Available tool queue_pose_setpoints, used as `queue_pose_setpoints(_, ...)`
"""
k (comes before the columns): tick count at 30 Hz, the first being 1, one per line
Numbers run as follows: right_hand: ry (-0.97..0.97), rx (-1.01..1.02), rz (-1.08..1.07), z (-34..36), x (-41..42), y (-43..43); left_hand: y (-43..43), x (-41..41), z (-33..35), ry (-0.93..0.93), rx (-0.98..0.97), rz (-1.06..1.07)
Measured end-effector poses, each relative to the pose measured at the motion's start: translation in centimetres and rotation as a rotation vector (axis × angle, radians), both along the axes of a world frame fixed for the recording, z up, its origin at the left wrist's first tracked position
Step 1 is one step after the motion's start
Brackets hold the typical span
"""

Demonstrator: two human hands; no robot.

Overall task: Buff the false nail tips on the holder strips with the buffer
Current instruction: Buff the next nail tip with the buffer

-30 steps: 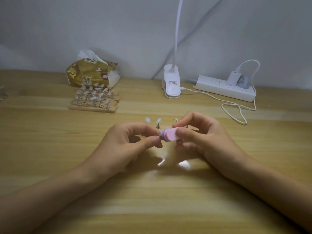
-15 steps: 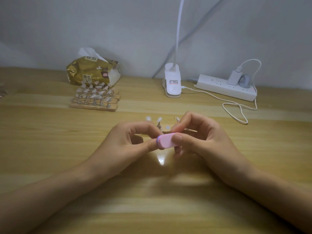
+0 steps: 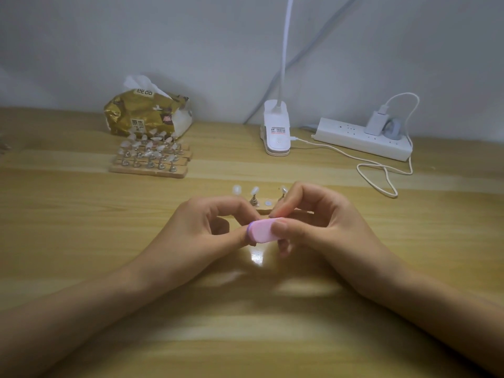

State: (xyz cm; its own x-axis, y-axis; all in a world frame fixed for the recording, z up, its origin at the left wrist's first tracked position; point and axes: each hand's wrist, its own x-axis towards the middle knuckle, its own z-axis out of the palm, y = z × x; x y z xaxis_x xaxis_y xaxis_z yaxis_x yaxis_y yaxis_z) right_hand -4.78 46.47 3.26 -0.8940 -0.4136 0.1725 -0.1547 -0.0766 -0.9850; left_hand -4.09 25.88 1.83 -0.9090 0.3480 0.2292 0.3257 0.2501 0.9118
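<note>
1. The right hand [image 3: 324, 227] is just right of the frame's centre. Its thumb lies across the near face of the buffer [image 3: 262, 231] and its forefinger curls over the top edge, so the buffer is pinched firmly between them.
2. The buffer is a small pink oval block with a purple band at its left end. It is held above the table [image 3: 81, 255] at the centre of the frame, with its broad face turned toward the camera.
3. The left hand [image 3: 207, 230] is just left of centre, fingers curled. Its thumb tip and forefinger tip come together right at the buffer's left end. They may be pinching a nail tip there, but the buffer hides that spot and I cannot tell.
4. Just above the two hands a holder strip [image 3: 268, 210] lies on the table, partly hidden by the fingers. A few pale nail tips [image 3: 255, 190] stand up from it on small stems.
5. In the upper left, more holder strips [image 3: 148, 170] sit side by side, crowded with tips. A gold tissue pack [image 3: 144, 115] is touching or just behind them.
6. At the upper centre is a white clip lamp [image 3: 276, 129]. To its right, along the wall, is a white power strip [image 3: 360, 139], and a white cable [image 3: 381, 173] loops on the table below it.
</note>
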Motion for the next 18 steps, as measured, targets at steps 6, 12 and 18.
queue_pose_setpoints(6,-0.024,-0.017,-0.019,-0.06,-0.18,0.35,0.05,-0.11,-0.01,0.003,0.0,-0.026)
queue_pose_setpoints(12,-0.024,-0.042,-0.101,0.26,-0.52,0.53,0.11,-0.1,0.19,0.011,-0.004,-0.05)
queue_pose_setpoints(18,-0.057,-0.093,-0.105,0.08,-0.92,0.92,0.06,0.06,0.21,0.002,0.012,-0.069)
